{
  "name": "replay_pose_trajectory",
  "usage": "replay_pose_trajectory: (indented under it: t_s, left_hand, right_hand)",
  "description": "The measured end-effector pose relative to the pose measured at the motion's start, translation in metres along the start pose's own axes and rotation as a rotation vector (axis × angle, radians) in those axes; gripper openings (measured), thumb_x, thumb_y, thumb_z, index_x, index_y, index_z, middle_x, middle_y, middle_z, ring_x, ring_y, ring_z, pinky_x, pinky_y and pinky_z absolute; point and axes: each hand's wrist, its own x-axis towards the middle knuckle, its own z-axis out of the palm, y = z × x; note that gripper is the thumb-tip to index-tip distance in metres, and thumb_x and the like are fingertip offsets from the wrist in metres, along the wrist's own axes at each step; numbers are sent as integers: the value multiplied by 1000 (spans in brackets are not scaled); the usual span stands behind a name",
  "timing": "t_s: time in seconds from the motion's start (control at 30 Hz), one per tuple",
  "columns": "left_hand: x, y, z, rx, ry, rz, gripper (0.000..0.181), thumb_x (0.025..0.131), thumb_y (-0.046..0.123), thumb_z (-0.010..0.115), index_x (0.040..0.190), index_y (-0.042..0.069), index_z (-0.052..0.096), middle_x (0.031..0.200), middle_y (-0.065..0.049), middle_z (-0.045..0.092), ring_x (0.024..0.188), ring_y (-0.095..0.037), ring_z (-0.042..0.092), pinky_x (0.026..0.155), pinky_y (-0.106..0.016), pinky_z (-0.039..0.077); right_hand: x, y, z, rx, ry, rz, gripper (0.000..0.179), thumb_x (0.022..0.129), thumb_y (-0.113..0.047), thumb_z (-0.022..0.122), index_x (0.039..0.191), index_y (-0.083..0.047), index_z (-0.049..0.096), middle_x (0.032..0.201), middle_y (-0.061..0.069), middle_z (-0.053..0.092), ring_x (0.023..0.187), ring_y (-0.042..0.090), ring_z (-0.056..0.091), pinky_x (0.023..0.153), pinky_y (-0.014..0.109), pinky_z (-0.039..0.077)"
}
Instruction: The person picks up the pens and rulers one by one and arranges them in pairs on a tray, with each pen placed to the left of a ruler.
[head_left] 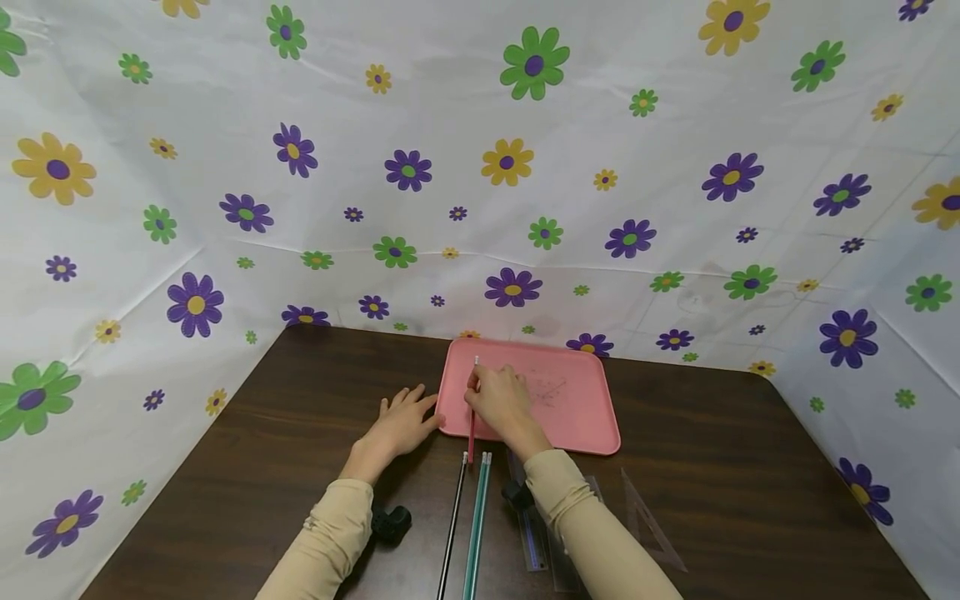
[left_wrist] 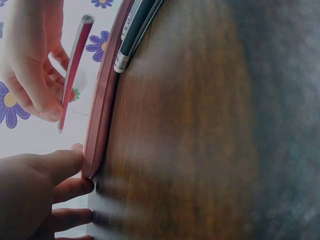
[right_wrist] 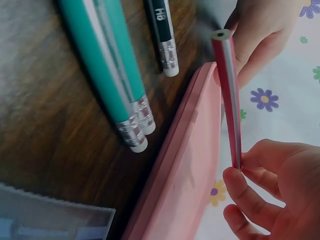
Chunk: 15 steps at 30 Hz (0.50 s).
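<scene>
the right hand [head_left: 501, 402] makes a narrow grip, thumb and fingertips pinching the red pencil [head_left: 472, 427] near its far end, so that the shaft runs back from the grip toward the person, above the near rim of the pink tray [head_left: 581, 367]. the pinched end seems to be the eraser end, since the other shows a blunt, unsharpened face; a hold so far along probably lets the shaft be steered from one end. just left of the grip, the left hand [head_left: 401, 425] lies with spread fingers and grasps nothing, its thumb against the tray's near corner, likely to steady it. nearer the person than the grip, a black pencil [head_left: 453, 525] and two teal pencils [head_left: 477, 525] lie lengthwise on the counter [head_left: 720, 467], eraser ends toward the tray, perhaps to offer those ends to the fingers. right of these, clear rulers [head_left: 531, 533] lie partly under the right sleeve [head_left: 600, 529], and a clear triangle [head_left: 634, 500] lies farther right of the grip, apart from the pencils.
</scene>
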Motion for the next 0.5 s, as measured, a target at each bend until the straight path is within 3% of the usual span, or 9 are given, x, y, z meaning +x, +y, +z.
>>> replay_pose_trajectory:
  t_s: [0.5]
  left_hand:
    - [0,1,0,9,-5,-4,55,102,42,50,149,12,48,160,-20,31,148,-46,23,114,-72,14]
  right_hand:
    - [11,1,12,-2,14,32,11,90,-24,70,80,-18,69,77,0,70,85,25,62,83,46,47]
